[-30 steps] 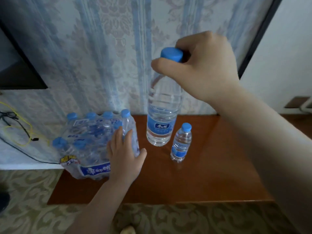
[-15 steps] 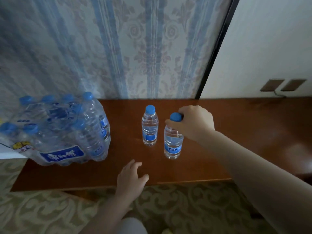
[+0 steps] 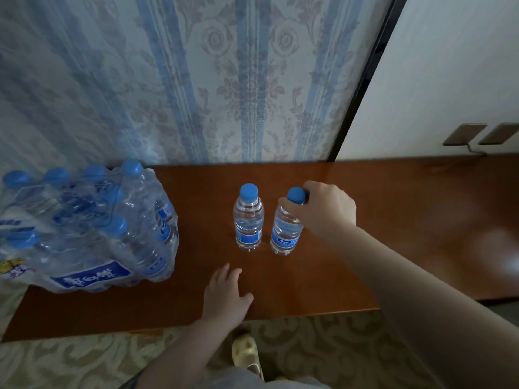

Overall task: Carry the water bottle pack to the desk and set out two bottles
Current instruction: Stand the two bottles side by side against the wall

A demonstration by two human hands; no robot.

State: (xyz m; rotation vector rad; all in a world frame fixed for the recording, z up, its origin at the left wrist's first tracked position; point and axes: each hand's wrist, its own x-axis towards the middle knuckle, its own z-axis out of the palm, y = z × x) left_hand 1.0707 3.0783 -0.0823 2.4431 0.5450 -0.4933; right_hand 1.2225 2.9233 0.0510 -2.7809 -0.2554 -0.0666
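Observation:
A shrink-wrapped pack of blue-capped water bottles lies at the left end of the brown wooden desk, overhanging its left edge. Two single bottles stand upright side by side mid-desk. The left bottle stands free. The right bottle rests on the desk with my right hand gripping it around its blue cap. My left hand hovers flat with fingers apart over the desk's front edge, holding nothing.
Patterned wallpaper backs the desk, with a dark vertical frame and a white panel with two wall plates to the right. Patterned carpet and a light slipper lie below the desk front.
My right hand lowered the second bottle from mid-air onto the desk beside the first one. My left hand left the pack and moved to the desk's front edge. The view shifted right.

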